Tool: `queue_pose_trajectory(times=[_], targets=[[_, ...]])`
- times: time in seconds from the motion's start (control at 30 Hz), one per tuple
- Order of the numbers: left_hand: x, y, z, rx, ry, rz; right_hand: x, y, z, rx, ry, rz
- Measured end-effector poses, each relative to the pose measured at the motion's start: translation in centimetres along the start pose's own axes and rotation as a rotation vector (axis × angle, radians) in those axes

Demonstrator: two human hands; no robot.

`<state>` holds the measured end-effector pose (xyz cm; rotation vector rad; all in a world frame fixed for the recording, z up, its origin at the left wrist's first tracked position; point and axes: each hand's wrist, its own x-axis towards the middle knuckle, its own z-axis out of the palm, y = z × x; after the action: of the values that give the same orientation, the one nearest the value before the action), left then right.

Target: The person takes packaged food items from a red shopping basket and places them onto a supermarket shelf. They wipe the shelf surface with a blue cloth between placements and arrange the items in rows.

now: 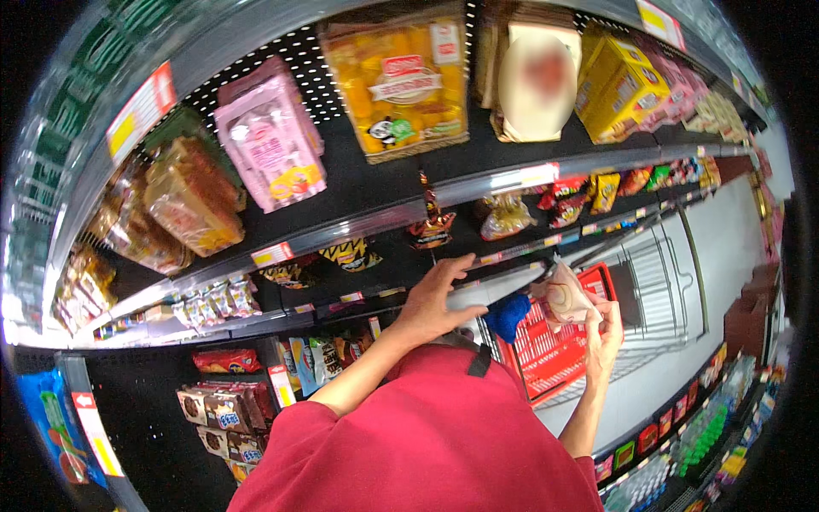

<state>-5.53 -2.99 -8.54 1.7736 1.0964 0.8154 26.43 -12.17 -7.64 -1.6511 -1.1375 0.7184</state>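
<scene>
My right hand (604, 325) pinches the edge of a cream-and-pink snack packet (563, 296) between thumb and fingers. The packet is above a red plastic shopping basket (551, 358). With fingers and thumb apart, my left hand (436, 299) holds nothing; it is in front of the shelf's lower tier. Closest to it on that tier stands a dark, shiny twisted-top packet (432, 230), with a clear bag of golden wrapped pieces (505, 216) to its right. A blue bunched item (508, 317), not clear in kind, lies at the basket's left side.
A wire shopping cart (659, 281) stands around the basket. The upper shelf holds a large yellow snack bag (400, 89), pink packets (272, 137) and a yellow box (617, 89). Chocolate-brown packs (224, 409) lie lower left. Another shelf with bottles (707, 422) runs along the right.
</scene>
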Motion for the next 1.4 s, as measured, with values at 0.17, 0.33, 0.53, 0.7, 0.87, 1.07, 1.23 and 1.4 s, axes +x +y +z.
queue_pose_trajectory(times=[0.17,0.33,0.53,0.7,0.87,1.07,1.23,1.4], targets=[[-0.4,-0.3,-2.9,0.144,0.039,0.134,2.5,-8.3,6.2,0.33,-0.237,-0.085],[-2.0,-1.0,-6.1,-0.326,0.044,-0.123,4.8,-12.5,12.2,0.407,-0.438,-0.133],[-4.3,-2.3,-9.8,-0.502,0.261,-0.166,6.0,-15.6,20.0,0.492,-0.639,-0.155],[-5.1,-3.7,-14.0,-0.542,0.5,-0.086,5.3,-16.2,26.3,0.181,-0.819,-0.37],[-4.1,-5.8,-17.3,-0.439,0.688,-0.044,4.9,-16.9,32.5,0.146,-0.874,-0.324],[-0.9,-6.3,-21.2,-0.089,0.854,0.134,7.0,-19.0,37.3,0.239,-0.794,-0.383],[0.3,-6.2,-22.2,0.076,0.971,0.134,9.0,-17.6,41.1,0.102,-0.698,-0.468],[-0.3,-7.0,-22.2,0.13,0.938,0.103,8.5,-15.4,42.3,0.077,-0.608,-0.637]])
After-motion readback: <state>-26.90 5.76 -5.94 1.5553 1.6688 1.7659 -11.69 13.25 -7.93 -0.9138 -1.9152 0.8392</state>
